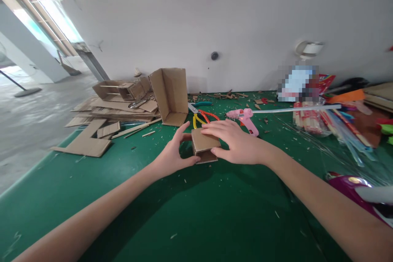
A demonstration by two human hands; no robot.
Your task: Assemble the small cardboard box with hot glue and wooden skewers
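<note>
A small cardboard box (206,141), its near side open, rests on the green table between my two hands. My left hand (174,153) grips its left side, thumb at the lower front corner and the index finger raised; the other fingertips are partly hidden behind it. My right hand (235,141) is closed around the right side, with fingers laid over the top panel and the thumb at the front opening. Just beyond the box lie pliers with yellow and red handles (209,115). A pink glue gun (244,118) with a long glue stick lies behind my right hand.
Left of centre, a taller folded cardboard piece (173,94) stands beside stacked cardboard sheets (115,108) and thin wooden sticks (136,127). To the right are bagged sticks (310,118), a blurred-out phone-like item (296,84) and a purple appliance (353,190). Scraps litter the green tabletop (172,221).
</note>
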